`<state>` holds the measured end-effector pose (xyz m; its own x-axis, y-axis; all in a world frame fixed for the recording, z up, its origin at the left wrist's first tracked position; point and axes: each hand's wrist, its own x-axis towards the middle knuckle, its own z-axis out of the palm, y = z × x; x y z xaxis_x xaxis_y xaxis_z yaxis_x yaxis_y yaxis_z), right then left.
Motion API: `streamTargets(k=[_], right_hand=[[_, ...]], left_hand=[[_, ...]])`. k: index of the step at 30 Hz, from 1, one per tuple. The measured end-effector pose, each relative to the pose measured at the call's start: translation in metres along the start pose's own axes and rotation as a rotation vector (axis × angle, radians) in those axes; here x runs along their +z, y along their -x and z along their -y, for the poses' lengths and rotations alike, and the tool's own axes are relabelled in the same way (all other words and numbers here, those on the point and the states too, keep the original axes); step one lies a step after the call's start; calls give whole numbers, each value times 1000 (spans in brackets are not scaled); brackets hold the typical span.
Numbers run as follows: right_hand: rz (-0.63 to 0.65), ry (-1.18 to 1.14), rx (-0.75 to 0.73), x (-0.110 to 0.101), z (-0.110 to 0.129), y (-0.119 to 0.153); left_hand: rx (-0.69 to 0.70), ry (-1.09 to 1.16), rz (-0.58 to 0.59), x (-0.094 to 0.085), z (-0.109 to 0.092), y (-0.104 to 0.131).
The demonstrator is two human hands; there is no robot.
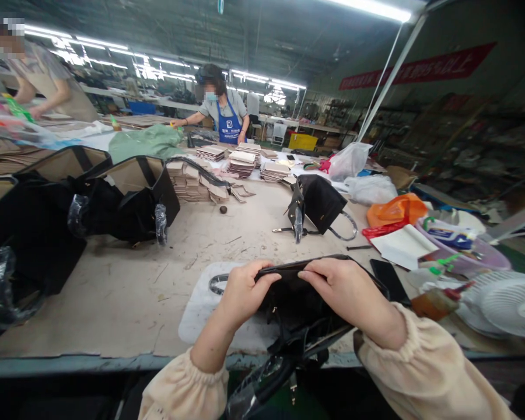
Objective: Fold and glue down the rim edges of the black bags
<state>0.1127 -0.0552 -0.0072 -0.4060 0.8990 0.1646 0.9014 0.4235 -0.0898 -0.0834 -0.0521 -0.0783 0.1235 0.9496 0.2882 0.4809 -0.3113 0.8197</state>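
A black bag [295, 303] lies at the table's front edge, its wrapped handle hanging over the edge toward me. My left hand [247, 291] pinches the bag's upper rim, thumb on the near side. A short way to the right, my right hand [343, 286] grips the same rim between thumb and fingers. Under the bag is a whitish sheet [196, 315], and another handle loop [217, 284] shows beside my left hand. The fingers behind the rim are hidden.
Several black bags [131, 204] stand at the left. Another black bag [321, 204] sits ahead, near stacked brown pieces [242, 163]. A phone [389, 280], bottles, a purple basin [485, 256] and a white fan [511, 303] are at the right. Two people work beyond.
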Motion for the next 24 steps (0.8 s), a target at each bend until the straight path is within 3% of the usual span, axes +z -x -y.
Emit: streamTargets(k=[10,24], right_hand=[[-7,111,81,2,1,-3],[-43,149,96,4,2,-2]], left_hand=[[-18,2,-53,6,2,1],[-17,22,-40,7,3,3]])
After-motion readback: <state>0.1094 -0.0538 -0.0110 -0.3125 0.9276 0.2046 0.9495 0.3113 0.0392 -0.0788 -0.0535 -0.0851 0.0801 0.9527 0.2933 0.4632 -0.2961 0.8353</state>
